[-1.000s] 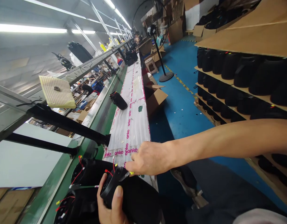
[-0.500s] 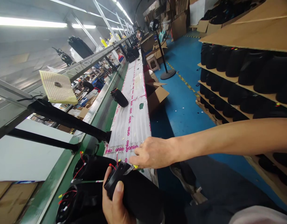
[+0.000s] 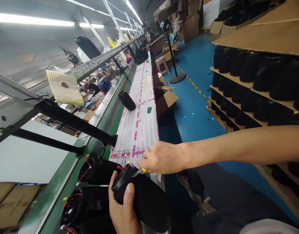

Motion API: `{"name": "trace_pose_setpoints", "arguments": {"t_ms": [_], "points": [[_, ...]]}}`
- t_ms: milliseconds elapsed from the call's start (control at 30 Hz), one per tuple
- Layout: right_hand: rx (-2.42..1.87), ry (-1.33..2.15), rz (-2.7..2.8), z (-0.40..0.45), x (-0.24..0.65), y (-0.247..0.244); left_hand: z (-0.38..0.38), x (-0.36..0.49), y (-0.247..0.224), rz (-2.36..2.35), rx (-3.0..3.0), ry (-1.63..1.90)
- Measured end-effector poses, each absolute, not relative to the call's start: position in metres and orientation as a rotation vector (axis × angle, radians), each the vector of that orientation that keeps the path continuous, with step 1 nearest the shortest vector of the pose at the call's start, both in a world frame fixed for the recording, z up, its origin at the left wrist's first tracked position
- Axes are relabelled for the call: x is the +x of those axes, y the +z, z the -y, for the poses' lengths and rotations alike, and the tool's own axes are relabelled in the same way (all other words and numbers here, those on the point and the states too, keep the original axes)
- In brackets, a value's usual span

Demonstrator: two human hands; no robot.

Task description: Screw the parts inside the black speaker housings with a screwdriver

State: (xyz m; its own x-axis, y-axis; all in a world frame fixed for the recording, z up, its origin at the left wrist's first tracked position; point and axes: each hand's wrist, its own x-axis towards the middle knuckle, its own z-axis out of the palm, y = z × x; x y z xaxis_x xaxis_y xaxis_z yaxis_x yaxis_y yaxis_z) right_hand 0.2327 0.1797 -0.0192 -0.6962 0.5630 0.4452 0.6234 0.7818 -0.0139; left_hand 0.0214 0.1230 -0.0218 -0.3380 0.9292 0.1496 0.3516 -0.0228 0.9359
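My left hand (image 3: 125, 204) is wrapped round a black cylindrical speaker body (image 3: 150, 201), thumb on its near side. The speaker lies tilted, its end ring towards the left, with red and white wires with small plugs (image 3: 122, 166) sticking out of that end. Above it, my right hand (image 3: 161, 158) is closed on a small utility knife (image 3: 137, 173) with a grey blade and a yellow part. The blade touches or nearly touches the speaker's rim; most of the handle is hidden in my fingers. To the left lie further black speaker bodies (image 3: 98, 170) with loose wires.
A foam-covered bench strip (image 3: 130, 130) with pink lettering runs away from me, and one black cylinder (image 3: 126, 100) lies on it. Black posts (image 3: 76, 125) and a shelf rail stand at left. Stacked layers of black units (image 3: 266, 71), a fan (image 3: 175, 61) and an open carton (image 3: 167, 100) are at right.
The whole view has shifted slightly. Both hands keep their holds, with the knife blade still at the speaker's rim; its angle differs a little.
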Motion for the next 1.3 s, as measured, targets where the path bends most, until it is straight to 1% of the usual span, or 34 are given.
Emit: {"name": "trace_pose_setpoints", "arguments": {"t_ms": [100, 167, 267, 400, 533, 633, 800, 867, 967, 1067, 1200, 1300], "points": [[-0.961, -0.039, 2.518, -0.175, 0.236, -0.020, -0.120, 0.025, -0.017, -1.676, 1.296, 1.264], [-0.978, -0.019, 2.514, -0.173, 0.241, -0.019, -0.119, 0.028, -0.013, -1.664, 1.247, 1.277], [-0.957, -0.088, 2.490, -0.173, 0.250, -0.014, -0.118, 0.033, -0.009, -1.737, 1.191, 1.311], [-0.934, -0.239, 2.486, -0.173, 0.256, -0.002, -0.116, 0.038, -0.004, -1.887, 1.274, 1.330], [-0.885, -0.292, 2.546, -0.168, 0.249, 0.005, -0.115, 0.045, -0.001, -1.879, 1.318, 1.340], [-0.888, -0.132, 2.525, -0.166, 0.240, 0.006, -0.114, 0.051, 0.000, -1.836, 1.348, 1.335], [-0.936, 0.359, 2.332, -0.173, 0.230, 0.008, -0.115, 0.050, -0.008, -1.742, 1.291, 1.365], [-0.891, 0.452, 2.322, -0.176, 0.229, 0.007, -0.116, 0.045, -0.012, -1.612, 1.216, 1.363], [-0.871, 0.486, 2.310, -0.177, 0.231, 0.005, -0.117, 0.041, -0.017, -1.402, 1.212, 1.302], [-0.908, 0.312, 2.331, -0.174, 0.235, 0.004, -0.118, 0.042, -0.019, -1.397, 1.208, 1.265], [-0.919, -0.120, 2.529, -0.166, 0.243, 0.009, -0.119, 0.046, -0.017, -1.502, 1.197, 1.340], [-0.882, -0.367, 2.672, -0.164, 0.247, 0.014, -0.119, 0.047, -0.015, -1.529, 1.310, 1.379]]}}
